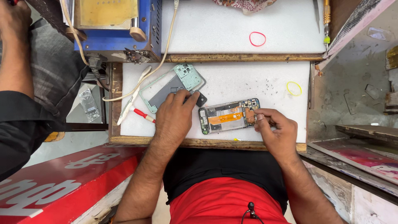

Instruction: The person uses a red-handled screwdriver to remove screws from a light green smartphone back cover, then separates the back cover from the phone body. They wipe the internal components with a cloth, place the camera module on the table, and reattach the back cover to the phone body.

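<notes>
White foam mat (248, 87) carries the opened phone (229, 116) near its front edge, handy for both hands. My left hand (176, 118), just left of the phone, pinches a small black part (200, 99). My right hand (275, 130), at the phone's right end, pinches a thin tool (258, 119) onto its camera corner.

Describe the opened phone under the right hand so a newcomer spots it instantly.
On the white work mat, look by the near wooden edge, at the right hand. The opened phone lies there backless, an orange ribbon cable across its middle, unlike the pale green frame beside the left hand.
</notes>
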